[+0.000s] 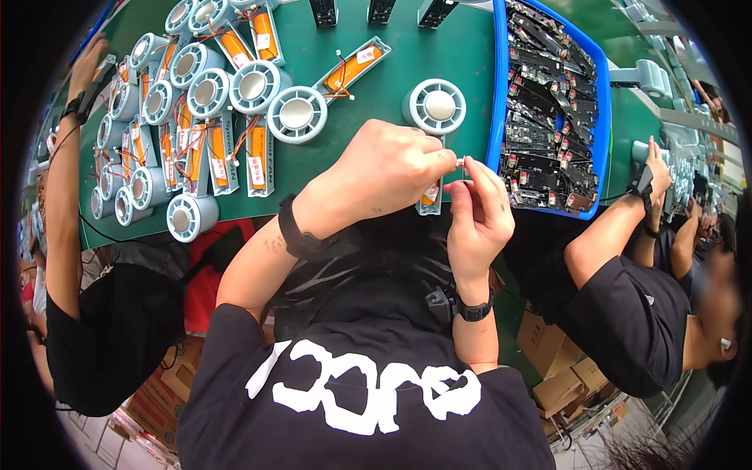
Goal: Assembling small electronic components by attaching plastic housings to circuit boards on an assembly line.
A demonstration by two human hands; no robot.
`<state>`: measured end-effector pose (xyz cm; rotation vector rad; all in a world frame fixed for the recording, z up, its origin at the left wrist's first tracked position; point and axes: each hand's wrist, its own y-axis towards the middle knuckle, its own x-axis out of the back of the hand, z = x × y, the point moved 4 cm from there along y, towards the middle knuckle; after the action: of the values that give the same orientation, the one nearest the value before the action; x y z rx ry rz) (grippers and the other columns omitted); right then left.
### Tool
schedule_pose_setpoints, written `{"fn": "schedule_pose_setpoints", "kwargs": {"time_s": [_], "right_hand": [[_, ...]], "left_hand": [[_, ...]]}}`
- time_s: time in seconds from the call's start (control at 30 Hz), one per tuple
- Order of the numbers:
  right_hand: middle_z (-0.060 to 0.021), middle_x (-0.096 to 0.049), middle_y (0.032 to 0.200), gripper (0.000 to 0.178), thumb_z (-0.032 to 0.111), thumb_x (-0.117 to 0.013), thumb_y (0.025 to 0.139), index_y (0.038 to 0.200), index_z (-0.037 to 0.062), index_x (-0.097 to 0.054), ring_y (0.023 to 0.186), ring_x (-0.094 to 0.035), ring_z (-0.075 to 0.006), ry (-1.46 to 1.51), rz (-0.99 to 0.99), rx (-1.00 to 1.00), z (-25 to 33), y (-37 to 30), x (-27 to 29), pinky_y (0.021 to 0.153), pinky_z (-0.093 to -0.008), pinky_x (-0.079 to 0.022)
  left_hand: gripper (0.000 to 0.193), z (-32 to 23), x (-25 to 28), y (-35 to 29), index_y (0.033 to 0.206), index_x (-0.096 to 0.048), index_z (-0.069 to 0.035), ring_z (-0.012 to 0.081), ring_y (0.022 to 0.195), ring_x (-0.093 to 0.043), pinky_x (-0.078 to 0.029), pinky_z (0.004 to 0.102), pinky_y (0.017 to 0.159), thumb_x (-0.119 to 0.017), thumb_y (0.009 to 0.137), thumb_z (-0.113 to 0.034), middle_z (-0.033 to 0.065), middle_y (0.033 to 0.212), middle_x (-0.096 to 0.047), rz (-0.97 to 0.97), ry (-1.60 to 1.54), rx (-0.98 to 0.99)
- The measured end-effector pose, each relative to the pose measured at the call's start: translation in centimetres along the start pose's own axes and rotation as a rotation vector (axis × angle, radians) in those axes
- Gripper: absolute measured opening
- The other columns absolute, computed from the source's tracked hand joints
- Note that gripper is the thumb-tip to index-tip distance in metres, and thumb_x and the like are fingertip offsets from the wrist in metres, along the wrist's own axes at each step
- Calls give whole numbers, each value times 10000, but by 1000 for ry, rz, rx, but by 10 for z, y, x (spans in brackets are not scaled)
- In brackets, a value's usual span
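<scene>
A pale blue handheld fan housing [436, 107] with a round silver centre lies in front of me, its handle partly hidden under my hands. An orange battery [430, 193] shows in the handle's near end, between my hands. Over the handle, my left hand [392, 166] is closed, thumb and forefinger pinched together. My right hand [479, 215] pinches from the other side, its fingertips almost meeting the left ones. Between them a small white wire connector [460, 163] just shows; its finer detail is too small to tell.
Several similar fan housings [253, 88] with orange batteries and loose wires crowd the green table's left side. A blue bin [497, 94] of black circuit boards [552, 110] stands at the right. Black parts [381, 11] sit at the far edge. Co-workers' arms [619, 211] reach in on both sides.
</scene>
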<state>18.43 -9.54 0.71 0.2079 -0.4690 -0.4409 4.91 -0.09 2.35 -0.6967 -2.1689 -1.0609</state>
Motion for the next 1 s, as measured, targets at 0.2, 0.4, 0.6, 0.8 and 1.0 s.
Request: {"fn": "schedule_pose_setpoints", "kwargs": {"time_s": [0.2,0.4,0.6,0.8,1.0], "right_hand": [[-123,-683,1109,302,-18,-716,884,1185,-7,-702,831,-654,-139,81,17,-158,0,0,1,705,-255,-547],[-118,-639,1144,280,-38,-640,940,1219,-35,-665,836,-696,-161,97,54,-182,3,-1,0,723,-258,-570],[-120,-683,1090,291,-27,-712,882,1171,-3,-708,823,-659,-148,41,-15,-79,3,-1,-1,686,-255,-542],[-117,-649,1129,289,-52,-666,911,1197,-20,-690,854,-686,-154,-58,77,0,4,7,3,718,-260,-566],[-156,-702,1059,287,-58,-714,846,1129,-9,-721,907,-710,-279,-189,99,180,13,12,6,766,-332,-573]], "left_hand": [[151,-1,-1,1,870,-657,-91,204,623,-656,-501,339,506,-727,736,-79,9,672,-618,46,2,26],[99,-4,-2,3,747,-643,-92,208,635,-673,-505,349,498,-729,717,-131,19,671,-632,56,15,48],[101,-4,-2,1,815,-638,-91,207,622,-647,-497,342,509,-709,746,-112,15,670,-603,74,37,36],[158,-3,-3,1,852,-622,-92,202,633,-636,-493,337,517,-710,721,-104,11,685,-587,68,44,8],[252,-1,-3,-1,876,-605,-85,205,676,-645,-505,333,545,-728,659,-116,11,734,-600,96,46,-43]]}}
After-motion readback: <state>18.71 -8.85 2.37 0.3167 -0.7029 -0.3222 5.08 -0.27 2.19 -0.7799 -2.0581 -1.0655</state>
